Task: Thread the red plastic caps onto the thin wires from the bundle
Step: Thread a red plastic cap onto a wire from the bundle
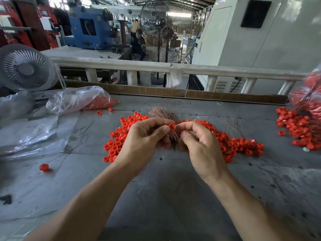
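My left hand [145, 138] pinches a red plastic cap [171, 126] between thumb and forefinger, above the table's middle. Its lower fingers also curl round a bundle of thin copper wires [163, 113] whose tips fan out behind the hands. My right hand [199, 141] pinches something thin right next to the cap, most likely a wire end, too fine to see. A heap of loose red caps [243, 145] lies on the grey table [165, 188] under and around both hands.
A clear bag of red caps [81, 100] lies at the back left, crumpled plastic sheets [26, 134] beside it. A pile of caps on wires [302, 126] sits at the right edge. One wired cap [43, 167] lies at left. A small fan [26, 68] stands far left.
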Demonstrator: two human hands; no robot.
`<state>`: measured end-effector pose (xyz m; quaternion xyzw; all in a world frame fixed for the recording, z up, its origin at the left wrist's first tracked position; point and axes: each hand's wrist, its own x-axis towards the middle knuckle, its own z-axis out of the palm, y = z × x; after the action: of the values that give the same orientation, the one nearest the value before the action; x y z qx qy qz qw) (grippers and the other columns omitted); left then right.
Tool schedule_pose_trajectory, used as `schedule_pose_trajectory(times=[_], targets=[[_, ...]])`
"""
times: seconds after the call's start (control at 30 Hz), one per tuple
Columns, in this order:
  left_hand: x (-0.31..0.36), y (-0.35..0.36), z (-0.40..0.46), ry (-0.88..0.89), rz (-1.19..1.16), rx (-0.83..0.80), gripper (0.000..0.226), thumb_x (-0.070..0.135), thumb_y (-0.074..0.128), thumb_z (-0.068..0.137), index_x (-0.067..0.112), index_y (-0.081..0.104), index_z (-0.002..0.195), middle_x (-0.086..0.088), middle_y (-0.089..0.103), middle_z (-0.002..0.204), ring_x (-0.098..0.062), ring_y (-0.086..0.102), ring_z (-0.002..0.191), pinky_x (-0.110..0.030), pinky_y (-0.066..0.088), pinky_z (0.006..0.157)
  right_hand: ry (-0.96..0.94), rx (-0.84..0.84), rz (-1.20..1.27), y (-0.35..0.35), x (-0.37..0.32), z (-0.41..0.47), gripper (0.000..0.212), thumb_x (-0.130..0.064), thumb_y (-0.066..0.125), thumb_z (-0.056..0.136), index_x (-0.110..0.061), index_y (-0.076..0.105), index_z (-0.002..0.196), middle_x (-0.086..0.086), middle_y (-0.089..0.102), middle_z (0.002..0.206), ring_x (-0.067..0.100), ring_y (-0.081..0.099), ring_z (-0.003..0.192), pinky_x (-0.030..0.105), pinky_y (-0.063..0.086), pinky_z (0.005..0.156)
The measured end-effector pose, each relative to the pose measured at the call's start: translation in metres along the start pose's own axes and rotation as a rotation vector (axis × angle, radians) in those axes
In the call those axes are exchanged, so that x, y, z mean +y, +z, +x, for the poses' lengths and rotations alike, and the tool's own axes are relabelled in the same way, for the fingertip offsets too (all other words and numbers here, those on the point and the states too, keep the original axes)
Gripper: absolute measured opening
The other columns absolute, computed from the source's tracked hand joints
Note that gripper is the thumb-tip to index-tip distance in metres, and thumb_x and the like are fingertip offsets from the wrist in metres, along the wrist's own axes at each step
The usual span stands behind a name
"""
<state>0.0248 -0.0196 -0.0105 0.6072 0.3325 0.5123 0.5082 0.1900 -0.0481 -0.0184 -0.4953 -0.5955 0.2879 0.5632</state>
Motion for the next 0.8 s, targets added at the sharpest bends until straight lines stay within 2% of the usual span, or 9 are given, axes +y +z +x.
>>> schedule_pose_trajectory(times=[0.1,0.17,0.23,0.3,0.37,0.43,0.53,0.67,0.8], targets=[[-0.0025,-0.0009,0.0010,-0.001,-0.001,0.009,0.018,0.013,0.063,0.099,0.021,0.079,0.105,-0.009,0.071,0.080,-0.015,0.066,0.075,-0.023,0.056,0.069,0.012,-0.024,0.008,-0.0002,-0.0002,-0.0008,0.019,-0.014,0.053,0.099,-0.023,0.070,0.102,0.001,0.075,0.085,0.008,0.060,0.070,0.025,0.049,0.065],[-0.0032,-0.0014,0.0015,0.003,0.001,0.012,0.019,0.013,0.063,0.099,0.021,0.079,0.105,-0.016,0.072,0.084,-0.017,0.067,0.078,-0.034,0.060,0.076,0.021,-0.025,0.012,-0.0001,-0.0004,-0.0009,0.020,-0.012,0.053,0.100,-0.022,0.069,0.105,-0.002,0.075,0.084,0.005,0.059,0.069,0.021,0.047,0.064],[-0.0029,-0.0015,0.0013,0.002,-0.011,0.002,0.019,0.014,0.062,0.099,0.021,0.078,0.107,-0.013,0.074,0.085,-0.020,0.069,0.081,-0.040,0.061,0.083,0.034,-0.023,0.016,-0.0003,-0.0004,-0.0009,0.020,-0.011,0.053,0.100,-0.022,0.069,0.108,-0.004,0.076,0.087,0.005,0.062,0.072,0.021,0.047,0.067],[-0.0019,-0.0011,0.0009,0.002,-0.034,-0.007,0.019,0.014,0.063,0.098,0.019,0.078,0.108,-0.007,0.077,0.089,-0.020,0.071,0.082,-0.039,0.062,0.083,0.047,-0.026,0.028,-0.0001,-0.0004,-0.0008,0.021,-0.011,0.053,0.101,-0.022,0.068,0.111,-0.001,0.077,0.093,0.012,0.068,0.081,0.030,0.051,0.074],[-0.0012,-0.0003,0.0008,0.001,-0.061,-0.010,0.019,0.015,0.063,0.096,0.016,0.078,0.108,-0.009,0.078,0.095,-0.020,0.073,0.083,-0.040,0.063,0.082,0.057,-0.035,0.040,0.0005,-0.0011,-0.0007,0.023,-0.009,0.053,0.102,-0.023,0.067,0.113,0.001,0.077,0.096,0.019,0.072,0.089,0.037,0.055,0.082],[-0.0009,0.0007,0.0006,-0.005,-0.092,-0.015,0.019,0.015,0.063,0.096,0.013,0.077,0.110,-0.012,0.078,0.099,-0.025,0.075,0.085,-0.042,0.063,0.081,0.067,-0.058,0.062,0.0017,-0.0012,-0.0006,0.025,-0.008,0.052,0.103,-0.024,0.066,0.115,-0.001,0.077,0.091,0.013,0.072,0.082,0.029,0.055,0.074],[-0.0005,0.0014,0.0007,-0.025,-0.133,-0.031,0.020,0.011,0.061,0.098,0.007,0.074,0.112,-0.015,0.078,0.101,-0.029,0.076,0.089,-0.040,0.063,0.078,0.089,-0.092,0.067,0.0029,-0.0001,-0.0008,0.028,-0.011,0.050,0.099,-0.026,0.064,0.117,0.001,0.070,0.075,0.009,0.058,0.060,0.020,0.042,0.054],[0.0008,0.0018,0.0006,-0.046,-0.211,-0.060,0.019,0.006,0.056,0.100,0.002,0.072,0.110,-0.021,0.076,0.102,-0.033,0.076,0.094,-0.037,0.063,0.078,0.111,-0.117,0.073,0.0033,0.0013,0.0006,0.041,-0.015,0.044,0.083,-0.024,0.062,0.119,0.005,0.068,0.070,0.018,0.058,0.059,0.028,0.043,0.050],[0.0027,0.0020,0.0000,-0.052,-0.251,-0.071,0.019,0.007,0.056,0.099,0.001,0.071,0.110,-0.021,0.076,0.101,-0.034,0.076,0.094,-0.034,0.063,0.078,0.117,-0.069,0.037,0.0028,0.0026,0.0017,0.040,-0.015,0.044,0.080,-0.025,0.066,0.111,0.006,0.071,0.076,0.023,0.066,0.063,0.033,0.049,0.052]])
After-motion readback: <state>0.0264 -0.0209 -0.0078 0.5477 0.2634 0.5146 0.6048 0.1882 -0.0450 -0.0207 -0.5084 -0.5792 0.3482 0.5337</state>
